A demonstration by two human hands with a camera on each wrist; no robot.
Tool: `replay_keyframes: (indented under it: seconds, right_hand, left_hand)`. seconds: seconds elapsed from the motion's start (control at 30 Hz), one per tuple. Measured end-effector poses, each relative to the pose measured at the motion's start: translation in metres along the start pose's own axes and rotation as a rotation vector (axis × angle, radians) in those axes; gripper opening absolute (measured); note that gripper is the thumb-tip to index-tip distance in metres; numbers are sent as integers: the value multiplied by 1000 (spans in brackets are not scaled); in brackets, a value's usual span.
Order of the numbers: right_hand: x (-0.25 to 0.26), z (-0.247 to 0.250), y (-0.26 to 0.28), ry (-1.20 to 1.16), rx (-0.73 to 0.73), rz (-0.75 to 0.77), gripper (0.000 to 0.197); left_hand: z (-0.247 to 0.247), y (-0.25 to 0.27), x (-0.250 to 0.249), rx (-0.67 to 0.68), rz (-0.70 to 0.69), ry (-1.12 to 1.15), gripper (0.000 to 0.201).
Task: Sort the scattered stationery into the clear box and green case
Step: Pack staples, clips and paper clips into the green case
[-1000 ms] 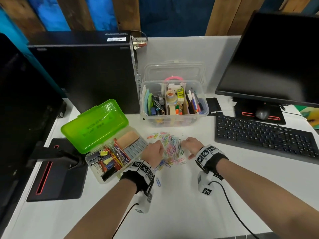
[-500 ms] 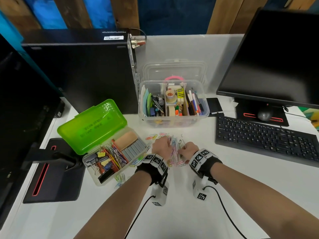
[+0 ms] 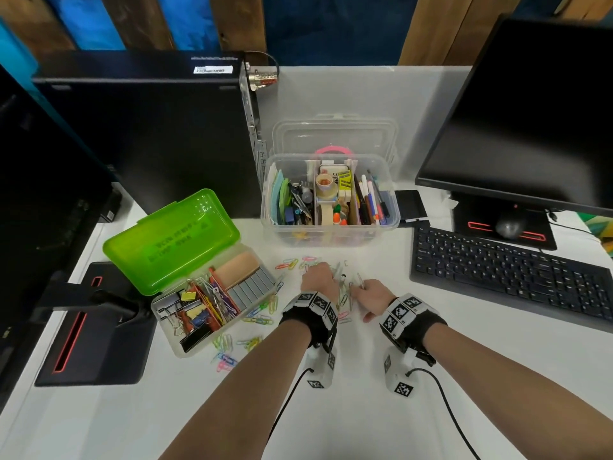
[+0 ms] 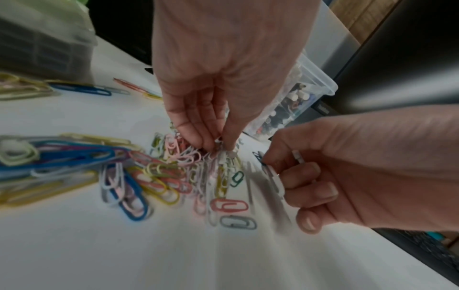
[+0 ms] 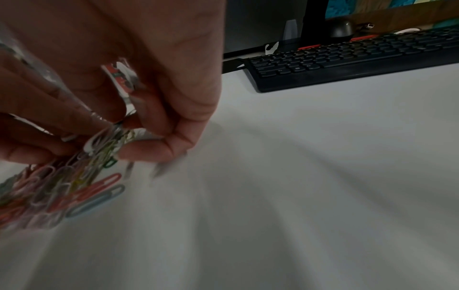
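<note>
Compared with a second ago, both hands have been drawn together over the paper clips (image 3: 343, 302) at the table's (image 3: 331, 410) middle. The left hand (image 3: 319, 281) is pinching clips; the right hand (image 3: 373, 298) is curled round a few. Strays have been pushed toward the green case (image 3: 172, 240). The clear box (image 3: 391, 207) stands behind. Gathering is judged underway, transfer pending.

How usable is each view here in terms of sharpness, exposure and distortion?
Head view: evenly lit, mostly sharp, wide-angle bending at the edges. Left wrist view: bright, paper clips streaked toward the edges, the left hand fairly clear. Right wrist view: dim and greyish, the right hand and clips smeared, the keyboard sharper.
</note>
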State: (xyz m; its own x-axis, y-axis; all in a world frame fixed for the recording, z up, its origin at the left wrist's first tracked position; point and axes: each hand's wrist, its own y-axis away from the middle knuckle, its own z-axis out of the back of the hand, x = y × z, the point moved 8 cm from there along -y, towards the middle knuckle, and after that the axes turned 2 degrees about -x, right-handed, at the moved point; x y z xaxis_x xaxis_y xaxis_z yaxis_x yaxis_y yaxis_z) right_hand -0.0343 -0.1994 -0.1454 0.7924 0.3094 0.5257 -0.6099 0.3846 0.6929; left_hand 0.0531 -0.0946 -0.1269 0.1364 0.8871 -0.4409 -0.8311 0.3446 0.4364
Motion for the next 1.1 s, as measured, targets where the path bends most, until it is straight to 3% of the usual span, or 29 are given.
replay_keyframes:
  seconds: [0.3, 0.47, 0.67, 0.93, 1.1]
  right_hand:
    - [1, 6, 3, -146, 35, -23, 20]
    - [12, 4, 4, -353, -16, 40, 17]
    - [41, -13, 8, -349, -60, 114, 23]
    - [83, -48, 18, -399, -45, 142, 19]
    - [134, -87, 29, -287, 62, 247, 19]
  left_hand:
    - [8, 4, 13, -27, -17, 14, 27]
    - [21, 14, 17, -63, -168, 74, 24]
    - [39, 30, 37, -150, -209, 75, 15]
    - [80, 28, 83, -244, -121, 159, 21]
    - [125, 31, 152, -342, 127, 176, 19]
